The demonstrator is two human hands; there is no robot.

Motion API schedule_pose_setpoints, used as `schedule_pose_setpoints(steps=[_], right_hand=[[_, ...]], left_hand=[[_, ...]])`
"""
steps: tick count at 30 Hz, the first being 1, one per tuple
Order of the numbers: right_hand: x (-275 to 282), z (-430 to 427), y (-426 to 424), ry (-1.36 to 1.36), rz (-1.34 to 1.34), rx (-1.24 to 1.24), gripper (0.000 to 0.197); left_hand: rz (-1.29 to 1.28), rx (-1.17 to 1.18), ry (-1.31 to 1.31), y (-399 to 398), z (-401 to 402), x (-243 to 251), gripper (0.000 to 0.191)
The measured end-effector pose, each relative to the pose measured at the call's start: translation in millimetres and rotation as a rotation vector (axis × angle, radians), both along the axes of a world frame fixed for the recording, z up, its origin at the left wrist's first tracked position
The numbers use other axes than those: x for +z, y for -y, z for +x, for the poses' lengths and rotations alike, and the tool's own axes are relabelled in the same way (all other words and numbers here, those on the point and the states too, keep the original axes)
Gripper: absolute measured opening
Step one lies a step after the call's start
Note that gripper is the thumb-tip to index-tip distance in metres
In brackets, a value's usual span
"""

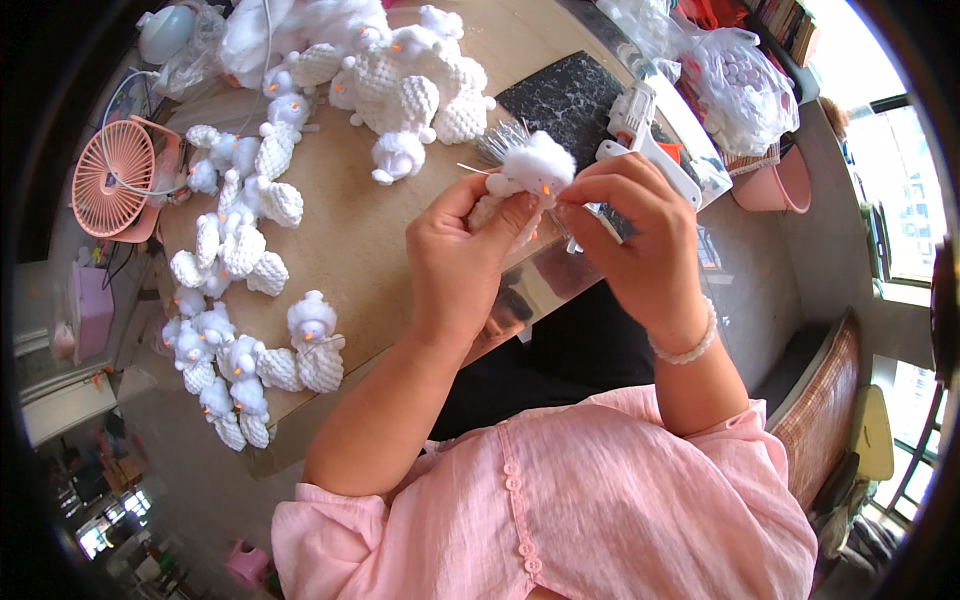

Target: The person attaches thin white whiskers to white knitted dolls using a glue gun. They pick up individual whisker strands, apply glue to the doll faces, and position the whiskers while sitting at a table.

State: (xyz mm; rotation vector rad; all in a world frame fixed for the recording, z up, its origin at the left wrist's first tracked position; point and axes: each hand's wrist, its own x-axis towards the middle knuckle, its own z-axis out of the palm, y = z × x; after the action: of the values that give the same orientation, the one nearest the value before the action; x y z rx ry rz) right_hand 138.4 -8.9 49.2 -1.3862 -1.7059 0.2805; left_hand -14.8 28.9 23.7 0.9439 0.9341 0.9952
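A small white crocheted snowman (538,161) with a fluffy cap and an orange nose is gripped in my left hand (457,247), thumb across its front below the face. My right hand (637,225) is at the snowman's right side with thumb and forefinger nearly together; whether something thin is between them I cannot tell. Behind the doll lies a bundle of thin silvery strands (501,142). A white glue gun (634,112) rests on a white stand beyond my right hand. One finished-looking snowman (319,337) with thin arms lies near the table's front edge.
Many similar snowmen (244,247) cover the table's left side, with a pile (412,82) at the back. A black marbled board (562,94) lies under the glue gun. A pink fan (114,178) stands far left, plastic bags (739,90) back right, and a pink bin (776,184) right of the table.
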Motion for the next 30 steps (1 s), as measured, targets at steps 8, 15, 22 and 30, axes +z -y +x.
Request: schedule_pose_setpoints(steps=[8, 15, 22, 30], right_hand=[[-13.5, -17.5, -6.0, 0.235, 0.264, -0.104, 0.016], [-12.3, -18.8, -4.8, 0.398, 0.339, -0.152, 0.019], [-14.9, -15.4, -1.7, 0.283, 0.319, -0.066, 0.022], [-8.6, 32.2, 1.7, 0.353, 0.106, -0.262, 0.025]], left_hand=[[0.107, 0.035, 0.053, 1.0, 0.7, -9.4, 0.023], [0.072, 0.007, 0.166, 3.3, 0.3, -6.9, 0.025], [0.085, 0.038, 0.109, -0.1, 0.2, -6.6, 0.021], [0.069, 0.019, 0.083, -4.5, -4.2, -8.9, 0.022]])
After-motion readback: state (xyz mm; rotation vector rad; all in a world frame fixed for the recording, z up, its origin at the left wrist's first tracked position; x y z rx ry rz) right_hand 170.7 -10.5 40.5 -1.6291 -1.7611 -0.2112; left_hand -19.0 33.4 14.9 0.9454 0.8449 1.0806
